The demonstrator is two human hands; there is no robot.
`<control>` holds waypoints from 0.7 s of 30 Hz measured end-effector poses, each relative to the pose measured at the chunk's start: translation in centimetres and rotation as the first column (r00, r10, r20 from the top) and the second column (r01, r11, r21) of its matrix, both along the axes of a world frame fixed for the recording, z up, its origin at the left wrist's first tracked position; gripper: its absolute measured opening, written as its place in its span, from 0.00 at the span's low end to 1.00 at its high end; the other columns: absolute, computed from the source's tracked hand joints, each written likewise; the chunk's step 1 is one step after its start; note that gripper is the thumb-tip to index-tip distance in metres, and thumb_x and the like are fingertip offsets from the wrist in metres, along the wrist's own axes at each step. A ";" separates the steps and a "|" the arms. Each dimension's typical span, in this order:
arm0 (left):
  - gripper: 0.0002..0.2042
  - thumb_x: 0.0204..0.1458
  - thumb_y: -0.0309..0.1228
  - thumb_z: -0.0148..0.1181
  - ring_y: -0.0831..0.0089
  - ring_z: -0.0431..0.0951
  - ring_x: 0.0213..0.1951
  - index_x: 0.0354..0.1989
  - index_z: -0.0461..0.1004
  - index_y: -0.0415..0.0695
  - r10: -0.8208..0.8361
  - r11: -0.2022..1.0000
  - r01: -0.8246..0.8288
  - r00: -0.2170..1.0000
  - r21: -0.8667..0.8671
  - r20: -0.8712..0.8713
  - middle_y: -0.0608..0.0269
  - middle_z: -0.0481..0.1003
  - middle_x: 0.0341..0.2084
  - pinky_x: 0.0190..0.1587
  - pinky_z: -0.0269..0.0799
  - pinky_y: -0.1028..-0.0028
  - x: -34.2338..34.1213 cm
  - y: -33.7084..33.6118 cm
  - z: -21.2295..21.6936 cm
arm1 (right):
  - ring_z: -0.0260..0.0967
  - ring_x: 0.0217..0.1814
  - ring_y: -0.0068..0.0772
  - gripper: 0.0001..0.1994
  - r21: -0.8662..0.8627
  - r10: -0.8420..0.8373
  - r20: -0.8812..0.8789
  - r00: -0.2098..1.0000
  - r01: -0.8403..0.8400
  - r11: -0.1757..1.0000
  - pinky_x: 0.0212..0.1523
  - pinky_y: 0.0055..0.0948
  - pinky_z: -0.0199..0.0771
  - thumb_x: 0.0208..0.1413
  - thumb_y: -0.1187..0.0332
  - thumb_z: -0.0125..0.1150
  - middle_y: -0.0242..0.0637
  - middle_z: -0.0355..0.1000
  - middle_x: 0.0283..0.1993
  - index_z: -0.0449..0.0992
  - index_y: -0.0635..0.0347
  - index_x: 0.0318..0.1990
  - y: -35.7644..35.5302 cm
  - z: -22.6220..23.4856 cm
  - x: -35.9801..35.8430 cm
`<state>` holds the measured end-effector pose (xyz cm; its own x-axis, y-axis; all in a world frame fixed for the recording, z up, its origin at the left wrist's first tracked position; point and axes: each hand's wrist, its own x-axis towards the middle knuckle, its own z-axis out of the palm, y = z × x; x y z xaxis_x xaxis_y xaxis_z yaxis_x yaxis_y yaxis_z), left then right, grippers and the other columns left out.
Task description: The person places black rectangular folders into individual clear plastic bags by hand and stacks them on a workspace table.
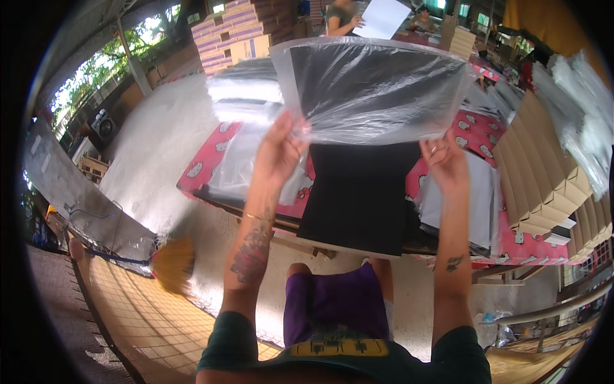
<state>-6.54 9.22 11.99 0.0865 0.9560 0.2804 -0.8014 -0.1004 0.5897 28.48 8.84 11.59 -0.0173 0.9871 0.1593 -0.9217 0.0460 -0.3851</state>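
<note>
Both arms reach forward over the table, holding up a clear plastic bag (377,96) with a dark sheet showing inside or through it. My left hand (283,146) pinches the bag's near left corner. At its near right corner, my right hand (446,160) is closed on the edge, a ring on one finger. Below the bag lies a black sheet or board (355,198), reaching the table's near edge. Clear plastic bags (246,169) rest to its left. A stack of whitish-grey sheets (470,201) lies to its right, under my right forearm.
The table has a pink-red patterned cover (198,163). Upright brown cardboard pieces (537,166) and plastic-wrapped bundles (579,102) crowd the right. Behind are plastic-wrapped stacks (246,93), piled cartons (233,35) and a person holding a white sheet (384,18). A broom (173,264) is at lower left.
</note>
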 end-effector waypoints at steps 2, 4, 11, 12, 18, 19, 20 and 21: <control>0.10 0.59 0.29 0.51 0.67 0.79 0.38 0.47 0.70 0.42 -0.067 0.993 0.070 0.997 -0.093 0.039 0.58 0.77 0.36 0.41 0.78 0.66 -0.2 1.1 -5.1 | 0.61 0.63 0.35 0.11 -0.207 -0.032 0.013 0.999 0.034 0.978 0.65 0.45 0.56 0.60 0.67 0.54 0.36 0.69 0.54 0.70 0.56 0.48 1.2 -5.4 -0.2; 0.10 0.57 0.28 0.53 0.68 0.78 0.40 0.47 0.71 0.42 -0.066 0.962 0.047 0.996 -0.268 -0.061 0.60 0.77 0.36 0.43 0.76 0.64 -0.4 2.2 -10.9 | 0.61 0.62 0.35 0.11 -0.335 -0.028 0.127 0.992 0.069 0.940 0.65 0.45 0.56 0.59 0.67 0.56 0.37 0.68 0.54 0.70 0.57 0.48 2.1 -12.4 0.9; 0.13 0.55 0.30 0.57 0.75 0.75 0.38 0.46 0.73 0.38 0.289 0.953 -0.279 0.713 0.120 -0.639 0.64 0.77 0.36 0.43 0.70 0.74 -0.3 -0.1 -8.3 | 0.67 0.52 0.29 0.11 0.032 -0.354 0.594 0.722 0.419 0.907 0.54 0.27 0.65 0.61 0.67 0.52 0.35 0.70 0.47 0.71 0.62 0.47 -1.0 -10.6 -1.3; 0.12 0.55 0.31 0.58 0.76 0.75 0.38 0.45 0.73 0.38 0.279 0.960 -0.213 0.637 0.183 -0.718 0.65 0.77 0.36 0.42 0.69 0.75 1.3 -0.1 -6.3 | 0.67 0.49 0.28 0.11 0.126 -0.372 0.656 0.657 0.391 0.912 0.52 0.25 0.65 0.61 0.65 0.51 0.34 0.71 0.44 0.72 0.63 0.45 -0.5 -10.1 -1.0; 0.09 0.56 0.30 0.59 0.80 0.74 0.35 0.42 0.74 0.40 0.351 0.931 -0.281 0.864 0.233 -0.360 0.66 0.77 0.35 0.40 0.68 0.78 4.7 -0.5 0.9 | 0.66 0.36 0.22 0.14 0.340 -0.431 0.876 0.215 0.357 0.870 0.47 0.21 0.67 0.63 0.58 0.50 0.27 0.70 0.31 0.72 0.62 0.38 -1.9 -10.7 0.3; 0.09 0.56 0.30 0.58 0.79 0.74 0.35 0.43 0.74 0.40 0.334 0.932 -0.275 0.905 0.234 -0.265 0.66 0.77 0.35 0.40 0.69 0.78 5.1 -1.0 2.5 | 0.66 0.36 0.22 0.15 0.305 -0.425 0.818 0.389 0.334 0.892 0.48 0.22 0.68 0.63 0.57 0.49 0.28 0.70 0.32 0.72 0.62 0.38 -2.5 -11.4 0.5; 0.10 0.57 0.29 0.57 0.78 0.75 0.38 0.44 0.74 0.40 0.298 0.947 -0.236 0.897 0.218 -0.327 0.65 0.77 0.37 0.43 0.68 0.77 4.4 -1.0 2.9 | 0.67 0.37 0.23 0.15 0.272 -0.396 0.736 0.548 0.295 0.916 0.48 0.22 0.68 0.63 0.56 0.49 0.28 0.71 0.34 0.71 0.61 0.38 -3.1 -11.4 0.5; 0.11 0.57 0.30 0.58 0.78 0.74 0.38 0.45 0.73 0.38 0.320 0.939 -0.254 0.893 0.233 -0.315 0.63 0.76 0.38 0.43 0.68 0.76 4.8 -0.8 2.8 | 0.68 0.40 0.25 0.16 0.247 -0.418 0.586 0.694 0.338 0.908 0.49 0.25 0.69 0.64 0.55 0.48 0.32 0.71 0.38 0.71 0.60 0.40 -3.4 -11.4 0.3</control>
